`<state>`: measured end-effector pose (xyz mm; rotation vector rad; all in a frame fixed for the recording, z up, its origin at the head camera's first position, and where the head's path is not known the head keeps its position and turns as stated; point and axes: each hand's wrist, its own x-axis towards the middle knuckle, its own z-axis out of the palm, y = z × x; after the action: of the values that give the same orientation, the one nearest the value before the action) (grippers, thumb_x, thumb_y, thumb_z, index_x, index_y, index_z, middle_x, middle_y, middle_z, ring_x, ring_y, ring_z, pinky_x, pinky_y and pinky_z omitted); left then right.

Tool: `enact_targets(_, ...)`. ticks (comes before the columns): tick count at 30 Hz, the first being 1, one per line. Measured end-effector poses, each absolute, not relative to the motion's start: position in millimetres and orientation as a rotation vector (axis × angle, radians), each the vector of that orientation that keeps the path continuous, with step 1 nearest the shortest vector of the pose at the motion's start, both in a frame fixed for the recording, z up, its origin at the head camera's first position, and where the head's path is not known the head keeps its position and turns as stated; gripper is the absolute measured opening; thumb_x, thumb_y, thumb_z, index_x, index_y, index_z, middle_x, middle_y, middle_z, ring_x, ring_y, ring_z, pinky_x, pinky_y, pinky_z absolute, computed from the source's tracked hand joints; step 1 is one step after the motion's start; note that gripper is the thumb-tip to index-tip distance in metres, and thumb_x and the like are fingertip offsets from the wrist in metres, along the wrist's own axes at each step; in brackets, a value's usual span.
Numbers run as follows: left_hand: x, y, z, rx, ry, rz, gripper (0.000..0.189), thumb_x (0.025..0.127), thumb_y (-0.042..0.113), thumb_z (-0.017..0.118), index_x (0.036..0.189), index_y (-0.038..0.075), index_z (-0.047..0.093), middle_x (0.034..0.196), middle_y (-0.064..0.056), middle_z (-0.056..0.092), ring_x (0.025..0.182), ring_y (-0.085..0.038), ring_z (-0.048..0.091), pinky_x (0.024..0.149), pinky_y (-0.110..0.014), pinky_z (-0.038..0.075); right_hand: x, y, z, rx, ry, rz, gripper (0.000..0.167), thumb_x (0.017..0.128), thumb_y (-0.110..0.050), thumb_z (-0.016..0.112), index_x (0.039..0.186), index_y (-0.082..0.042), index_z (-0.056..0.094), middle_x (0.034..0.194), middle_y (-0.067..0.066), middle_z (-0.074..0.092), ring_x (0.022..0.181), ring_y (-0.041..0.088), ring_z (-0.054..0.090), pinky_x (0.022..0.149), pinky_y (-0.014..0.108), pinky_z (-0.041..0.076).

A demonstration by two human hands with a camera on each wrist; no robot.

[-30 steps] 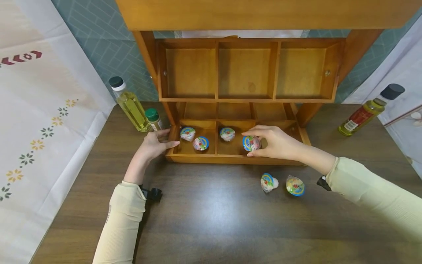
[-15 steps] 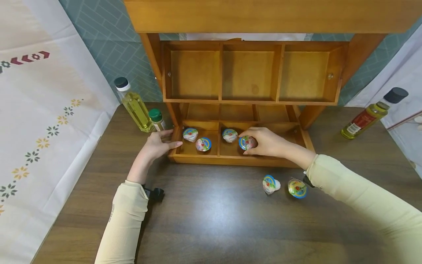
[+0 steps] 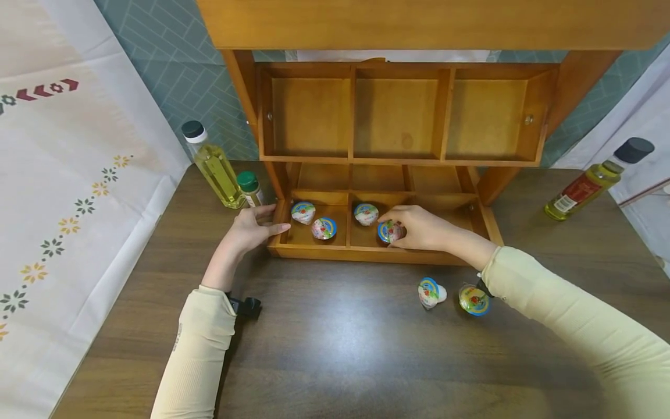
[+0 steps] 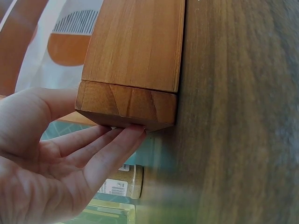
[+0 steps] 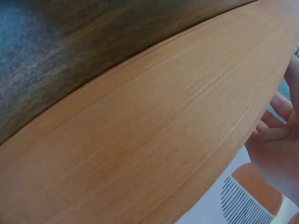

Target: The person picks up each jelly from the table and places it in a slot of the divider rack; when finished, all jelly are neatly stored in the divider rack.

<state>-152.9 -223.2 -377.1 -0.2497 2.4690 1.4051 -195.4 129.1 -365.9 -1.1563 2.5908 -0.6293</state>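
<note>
Blue-rimmed cup [image 3: 388, 231] and wooden rack [image 3: 314, 252] are held by separate hands [image 3: 425, 228] [image 3: 248, 229].

Kitchen-type spot; home or mock-up, can't tell. Tall oil btl [image 3: 218, 177] & green-capped jar [image 3: 250, 189] nr back L corner of bench [image 3: 324, 378], red-label oil btl [image 3: 582, 188] nr back R corner, wooden compartment rack [image 3: 398, 162] w/ snack cups [image 3: 324, 228] along back edge, tile-pattern wall [image 3: 173, 67] behind, floral cloth [image 3: 68, 151] at L edge.

1. Head: above and before the shelf [image 3: 398, 116], farthest off, facing forward and down.
2. Left wrist: close to the shelf's left front corner, tilted sideways.
3. Right wrist: close against the shelf's front board [image 5: 140, 116], slanted.
4. Both wrist views share that board.
</note>
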Motion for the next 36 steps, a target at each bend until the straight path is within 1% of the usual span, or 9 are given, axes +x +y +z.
enact_targets(4, -153, -223, -377, -0.246, 2.468, 1.411, 0.072, 0.084, 0.025, 0.071, 0.143, 0.003, 0.036, 0.140, -0.021, 0.043, 0.125, -0.031, 0.047, 0.095, -0.041, 0.045, -195, 131, -365, -1.161, 2.600, -0.609, 0.052, 0.073, -0.013, 0.080, 0.120, -0.001, 0.060, 0.113, 0.011, 0.061, 0.088, 0.019, 0.059, 0.076, 0.033, 0.051)
enact_targets(7, -153, -223, -377, -0.242, 2.469, 1.412, 0.072, 0.084, 0.024, 0.071, 0.143, 0.003, 0.035, 0.140, -0.021, 0.043, 0.125, -0.031, 0.047, 0.095, -0.041, 0.045, -195, 133, -363, -1.178, 2.609, -0.599, 0.052, 0.073, -0.014, 0.080, 0.120, -0.002, 0.060, 0.118, 0.013, 0.060, 0.102, 0.025, 0.059, 0.085, 0.038, 0.051)
enact_targets(9, -153, -223, -377, -0.244, 2.471, 1.405, 0.072, 0.084, 0.025, 0.071, 0.143, 0.003, 0.035, 0.140, -0.021, 0.043, 0.125, -0.031, 0.047, 0.096, -0.042, 0.045, -194, 134, -362, -1.179, 2.607, -0.604, 0.052, 0.074, -0.014, 0.080, 0.120, -0.002, 0.060, 0.119, 0.014, 0.060, 0.104, 0.027, 0.059, 0.086, 0.039, 0.050)
enact_targets(17, -152, -223, -376, -0.246, 2.470, 1.408, 0.073, 0.084, 0.025, 0.071, 0.143, 0.003, 0.035, 0.141, -0.021, 0.042, 0.124, -0.031, 0.047, 0.096, -0.042, 0.045, -187, 142, -357, -1.173, 2.660, -0.616, 0.042, 0.080, -0.019, 0.075, 0.117, -0.003, 0.062, 0.116, 0.011, 0.061, 0.105, 0.025, 0.059, 0.088, 0.040, 0.049)
enact_targets(21, -152, -223, -376, -0.246, 2.472, 1.411, 0.072, 0.084, 0.025, 0.071, 0.143, 0.003, 0.035, 0.140, -0.020, 0.043, 0.125, -0.031, 0.047, 0.096, -0.042, 0.044, -180, 147, -354, -1.179, 2.675, -0.643, 0.040, 0.081, -0.019, 0.074, 0.116, -0.003, 0.063, 0.112, 0.009, 0.063, 0.095, 0.020, 0.059, 0.079, 0.036, 0.051)
enact_targets(24, -153, -223, -376, -0.246, 2.471, 1.412, 0.073, 0.084, 0.025, 0.071, 0.143, 0.003, 0.035, 0.140, -0.020, 0.043, 0.125, -0.031, 0.046, 0.097, -0.042, 0.044, -173, 152, -350, -1.169, 2.687, -0.671, 0.038, 0.082, -0.019, 0.074, 0.115, -0.003, 0.063, 0.110, 0.008, 0.064, 0.085, 0.019, 0.057, 0.071, 0.034, 0.049)
enact_targets(28, -152, -223, -376, -0.246, 2.466, 1.414, 0.073, 0.084, 0.025, 0.071, 0.143, 0.003, 0.036, 0.141, -0.020, 0.042, 0.126, -0.031, 0.046, 0.096, -0.042, 0.044, -162, 159, -346, -1.151, 2.713, -0.703, 0.036, 0.082, -0.019, 0.073, 0.115, -0.006, 0.064, 0.109, 0.006, 0.065, 0.088, 0.019, 0.059, 0.074, 0.035, 0.050)
enact_targets(31, -152, -223, -375, -0.247, 2.466, 1.413, 0.072, 0.084, 0.024, 0.071, 0.143, 0.003, 0.035, 0.141, -0.020, 0.042, 0.126, -0.031, 0.046, 0.096, -0.042, 0.044, -154, 165, -342, -1.141, 2.726, -0.723, 0.035, 0.083, -0.019, 0.072, 0.115, -0.007, 0.064, 0.110, 0.006, 0.065, 0.095, 0.020, 0.061, 0.079, 0.037, 0.050)
enact_targets(36, -151, -222, -374, -0.243, 2.470, 1.416, 0.072, 0.084, 0.024, 0.071, 0.143, 0.003, 0.035, 0.141, -0.020, 0.042, 0.126, -0.031, 0.046, 0.096, -0.042, 0.044, -138, 174, -339, -1.119, 2.739, -0.736, 0.035, 0.083, -0.018, 0.072, 0.115, -0.009, 0.064, 0.109, 0.004, 0.066, 0.095, 0.021, 0.062, 0.077, 0.038, 0.052)
